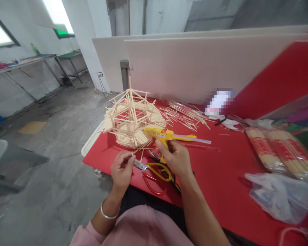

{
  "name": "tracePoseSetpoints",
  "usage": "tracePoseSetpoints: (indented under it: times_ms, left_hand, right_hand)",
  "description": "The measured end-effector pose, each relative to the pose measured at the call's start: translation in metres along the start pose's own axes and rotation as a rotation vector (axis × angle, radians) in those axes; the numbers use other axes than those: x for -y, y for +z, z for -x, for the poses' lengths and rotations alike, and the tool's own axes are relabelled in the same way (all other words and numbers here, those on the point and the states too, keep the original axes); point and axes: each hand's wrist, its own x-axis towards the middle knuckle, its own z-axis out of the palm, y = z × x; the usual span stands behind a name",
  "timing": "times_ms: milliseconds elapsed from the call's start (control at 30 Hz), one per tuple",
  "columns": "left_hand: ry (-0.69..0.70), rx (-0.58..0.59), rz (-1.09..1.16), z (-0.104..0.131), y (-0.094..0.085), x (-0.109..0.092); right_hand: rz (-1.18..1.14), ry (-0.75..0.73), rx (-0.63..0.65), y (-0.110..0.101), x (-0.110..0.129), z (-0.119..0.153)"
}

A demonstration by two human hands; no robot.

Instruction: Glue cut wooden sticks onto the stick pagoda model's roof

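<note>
My right hand (178,157) is wrapped round the grip of a yellow hot glue gun (156,132), its nozzle pointing left. A clear glue stick (195,138) sticks out of its back. My left hand (122,169) is closed in a pinch at the table's front edge, with the pale end of a small wooden stick (133,155) at its fingertips. Just right of those fingers lies a pair of scissors (141,165) with one red and one yellow handle. Beyond both hands stands a model frame of thin wooden sticks (130,119), with a pointed, roof-like top.
Loose sticks and plastic wrappers (182,114) lie behind the model on the red table (215,198). Packs of wooden sticks (282,150) and a clear plastic bag (282,194) sit on the right. White boards (169,68) lean behind; a grey stool (5,160) stands left.
</note>
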Motion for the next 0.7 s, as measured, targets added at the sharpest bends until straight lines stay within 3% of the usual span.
tracePoseSetpoints:
  times_ms: [133,267,500,600,700]
  left_hand:
    - [-0.008,-0.005,-0.017,0.0,0.0,-0.002]
    - [-0.018,0.016,-0.021,0.001,0.006,-0.002]
    - [-0.016,0.079,-0.029,0.006,0.013,-0.011]
    - [-0.001,0.069,-0.027,0.007,0.01,-0.015]
    - [0.004,0.052,-0.041,0.009,0.009,-0.017]
  right_hand:
    - [0.005,0.029,-0.11,-0.023,-0.007,0.022]
    - [-0.091,0.14,-0.119,-0.04,-0.018,0.042]
    - [-0.568,0.388,-0.01,-0.008,-0.033,0.03]
    - [-0.643,0.392,0.018,-0.002,-0.037,0.026]
    - [-0.645,0.361,0.049,-0.009,-0.039,0.032]
